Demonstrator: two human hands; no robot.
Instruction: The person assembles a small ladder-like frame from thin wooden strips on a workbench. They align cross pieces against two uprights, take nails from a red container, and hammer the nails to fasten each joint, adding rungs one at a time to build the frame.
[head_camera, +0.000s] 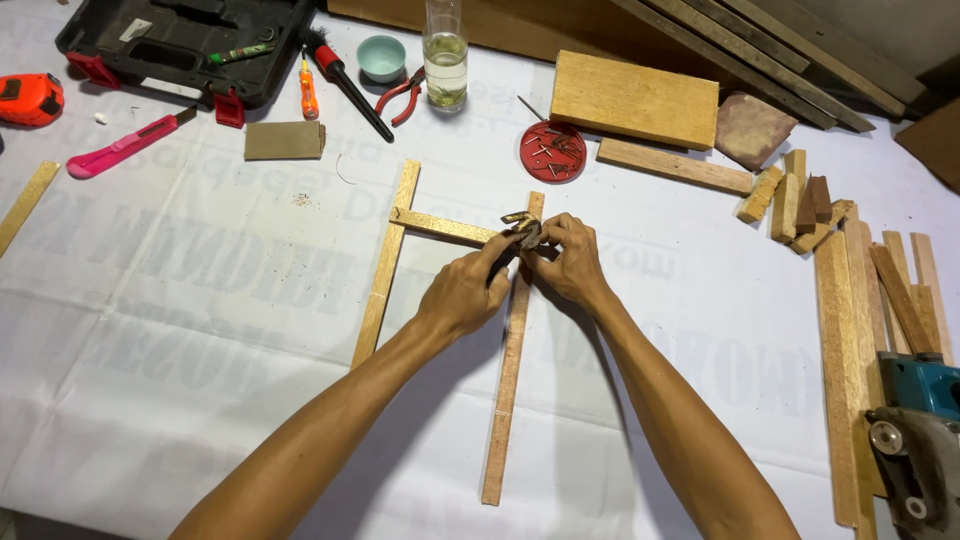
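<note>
A small dark brown piece (522, 238), maybe wood or metal, I cannot tell which, sits between both hands at the middle of the white sheet (180, 330). The left hand (462, 292) pinches its lower end with thumb and fingers closed on it. The right hand (572, 262) grips its upper side, fingers curled around it. The piece lies at the place where the short cross strip (440, 226) meets the right long strip (508, 380).

The cross strip runs toward 9 o'clock from the hands and touches the left long strip (385, 268), so the 3 strips make a kind of H shape.

At 12 o'clock from the hands is a red round lid (552, 150) with small nails in it, and just beyond it a thick wooden block (634, 98). At 11 o'clock stand a clear bottle (445, 62) with pale liquid, red pliers (402, 96) and a small light blue bowl (381, 56). Further toward 10 o'clock are a black tool case (180, 40), a sanding block (284, 140) and a pink utility knife (125, 145). An orange tape measure (28, 98) is at the far left edge.

At 3 o'clock lie many wooden offcuts (880, 290), and at 4 o'clock a teal power tool (920, 430) is partly in view.
</note>
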